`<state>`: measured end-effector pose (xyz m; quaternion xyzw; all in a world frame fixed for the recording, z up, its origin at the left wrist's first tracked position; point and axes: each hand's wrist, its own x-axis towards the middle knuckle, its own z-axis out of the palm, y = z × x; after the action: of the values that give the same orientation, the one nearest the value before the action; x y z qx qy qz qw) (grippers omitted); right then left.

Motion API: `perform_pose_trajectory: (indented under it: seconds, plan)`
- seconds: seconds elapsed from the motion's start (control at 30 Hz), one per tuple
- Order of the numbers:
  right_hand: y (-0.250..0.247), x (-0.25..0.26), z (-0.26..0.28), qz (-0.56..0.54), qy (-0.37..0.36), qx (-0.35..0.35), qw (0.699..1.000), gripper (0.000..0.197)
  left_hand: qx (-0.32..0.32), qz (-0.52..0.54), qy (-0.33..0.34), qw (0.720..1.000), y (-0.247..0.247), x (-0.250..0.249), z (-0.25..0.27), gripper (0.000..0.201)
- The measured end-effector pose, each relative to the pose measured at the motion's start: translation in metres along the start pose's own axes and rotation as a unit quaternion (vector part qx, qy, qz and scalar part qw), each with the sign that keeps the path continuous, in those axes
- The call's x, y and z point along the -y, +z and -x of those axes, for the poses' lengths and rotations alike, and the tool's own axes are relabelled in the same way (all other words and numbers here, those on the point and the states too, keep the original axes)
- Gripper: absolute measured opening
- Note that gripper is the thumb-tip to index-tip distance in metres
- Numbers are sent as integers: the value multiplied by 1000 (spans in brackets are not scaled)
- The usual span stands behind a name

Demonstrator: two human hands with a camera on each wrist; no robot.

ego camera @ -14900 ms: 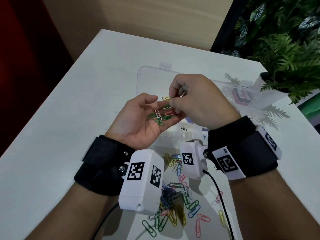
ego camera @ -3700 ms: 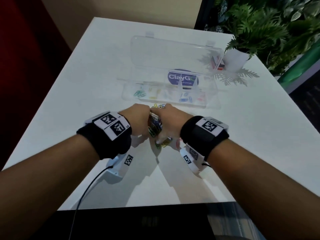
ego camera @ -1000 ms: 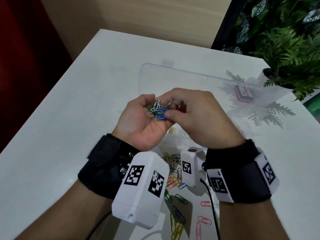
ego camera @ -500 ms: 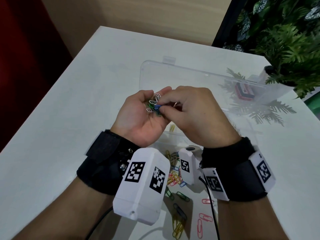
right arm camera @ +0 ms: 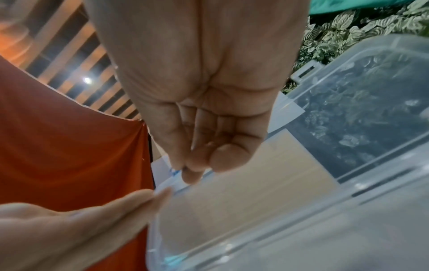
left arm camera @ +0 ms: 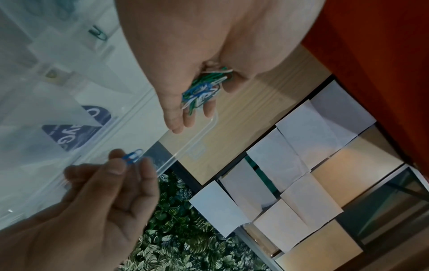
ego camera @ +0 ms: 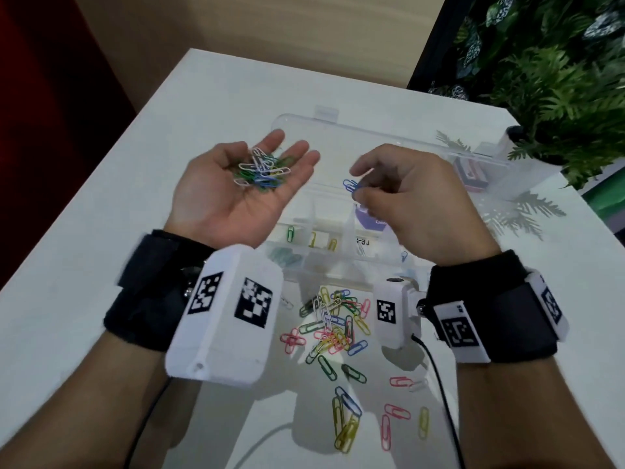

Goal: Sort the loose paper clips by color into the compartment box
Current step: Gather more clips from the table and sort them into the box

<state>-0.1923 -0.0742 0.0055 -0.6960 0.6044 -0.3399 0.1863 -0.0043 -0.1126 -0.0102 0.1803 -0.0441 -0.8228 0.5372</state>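
My left hand [ego camera: 233, 198] lies palm up above the table, fingers straight, carrying a small heap of green, blue and white paper clips [ego camera: 262, 172]. The same heap [left arm camera: 204, 88] shows in the left wrist view. To its right, my right hand [ego camera: 357, 185] pinches a single blue paper clip [ego camera: 350, 187] between thumb and fingertips, over the clear compartment box [ego camera: 338, 262]. That blue clip [left arm camera: 132, 156] is plain in the left wrist view. Several box compartments hold a few green, yellow and blue clips. A pile of loose mixed clips [ego camera: 333, 319] lies on the table in front of the box.
The box's clear lid [ego camera: 389, 140] lies open behind the hands. A potted fern [ego camera: 558, 106] stands at the back right. Scattered pink, yellow and blue clips [ego camera: 392, 411] reach toward the near table edge. A black cable [ego camera: 439, 377] runs from my right wrist camera.
The hands have parted: my right hand drew a blue clip rightward out of the heap, and my left hand flattened out with the rest on its palm.
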Motion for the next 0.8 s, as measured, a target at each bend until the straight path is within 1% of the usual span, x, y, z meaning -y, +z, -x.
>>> perform_pose_trajectory:
  seconds: [0.07, 0.17, 0.27, 0.33, 0.43, 0.5, 0.57, 0.67, 0.73, 0.8]
  plan:
    - [-11, -13, 1, 55, 21, 14, 998, 14, 1, -3, -9, 1000, 1, 3, 1, 39]
    - [-27, -31, 6, 150, 58, 38, 986, 15, 7, -18, -51, 999, 3, 25, 2, 39]
    - [-33, -44, 12, 175, 104, 60, 977, 15, 4, -20, -93, 995, 2, 48, 4, 38]
    - [-36, -51, 15, 190, 124, 58, 972, 16, 2, -25, -110, 994, 1, 57, 4, 37]
    - [-39, -57, 19, 206, 133, 59, 968, 18, 5, -24, -120, 992, -1, 64, 5, 38]
    - [-39, -57, 20, 217, 133, 62, 965, 16, 8, -32, -122, 992, -1, 66, 6, 38]
    - [-41, -50, 19, 209, 119, 39, 970, 11, 10, -36, -121, 992, 1, 67, 7, 39]
    - [-42, -27, 19, 154, 53, 7, 987, 7, 12, -48, -124, 991, 5, 70, 10, 41]
    - [-39, -8, 19, 108, 8, 21, 994, 6, 22, -37, -127, 991, 8, 73, 10, 42]
    - [-35, 2, 17, 121, -22, 43, 992, 10, 45, -7, -129, 991, 10, 76, 8, 44]
